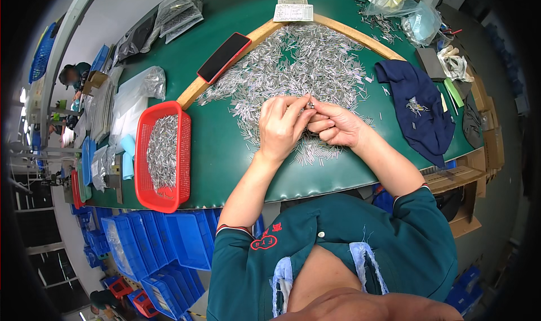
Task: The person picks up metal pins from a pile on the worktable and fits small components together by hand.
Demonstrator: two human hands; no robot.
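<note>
My left hand and my right hand meet over the near part of a wide pile of small silvery metal pins. Fingertips of both hands pinch together around small metal pins, mostly covered by the fingers. The pile spreads over the green tabletop between two wooden strips that form a peak at the far side. To the left of my hands, a red plastic basket holds many more of these pins.
A phone with a red edge rests on the left strip, and paper slips lie at the peak. Dark blue cloth with some pins covers the right side. Clear plastic bags lie left; blue bins stand below the table. Another person is far left.
</note>
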